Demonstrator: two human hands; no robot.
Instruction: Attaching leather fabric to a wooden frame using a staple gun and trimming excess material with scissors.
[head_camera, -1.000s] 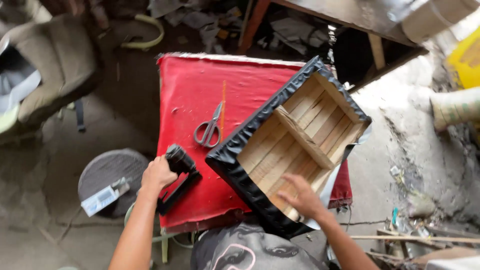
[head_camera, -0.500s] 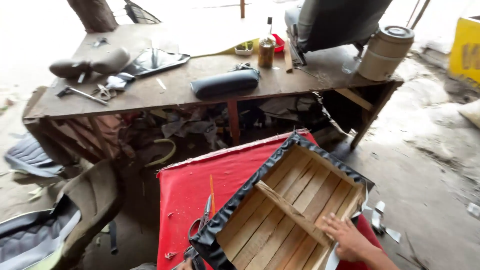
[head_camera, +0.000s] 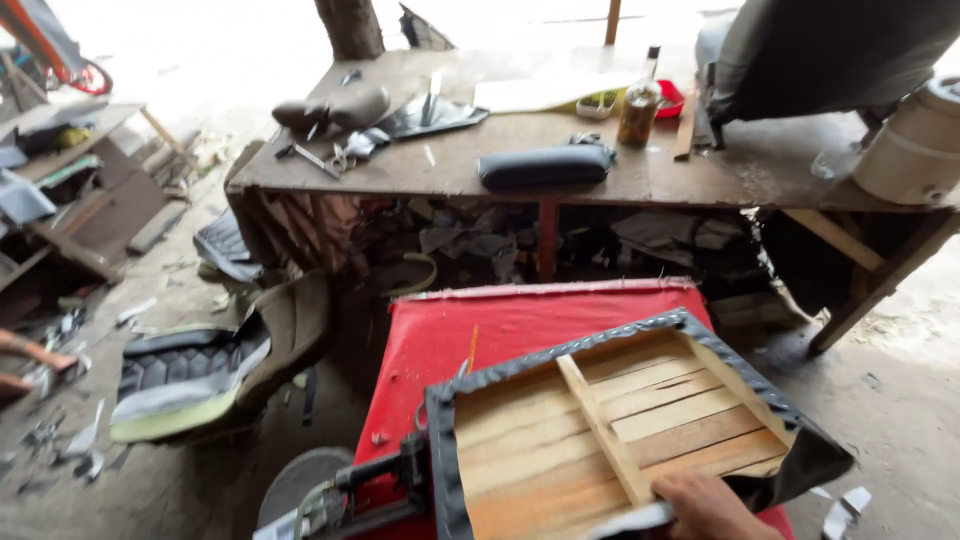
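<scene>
A slatted wooden seat frame (head_camera: 620, 430), wrapped at its edges in black leatherette, lies face-down on a red padded stool top (head_camera: 500, 325). My right hand (head_camera: 712, 508) grips the frame's near edge at the bottom of the view, on loose black and white cover material. A black staple gun (head_camera: 385, 478) lies against the frame's left edge. My left hand is out of view. A thin orange pencil (head_camera: 472, 346) rests on the red top just beyond the frame.
A long wooden workbench (head_camera: 450, 175) stands behind, bearing a black cushion (head_camera: 545, 165), a bottle (head_camera: 640, 105), tools and a grey seat (head_camera: 830, 50). A white drum (head_camera: 915, 140) sits at right. A worn seat shell (head_camera: 220, 360) lies on the floor at left.
The view has tilted up from the stool to the workbench. The frame has turned flatter toward me. My left hand with the staple gun has dropped out of view.
</scene>
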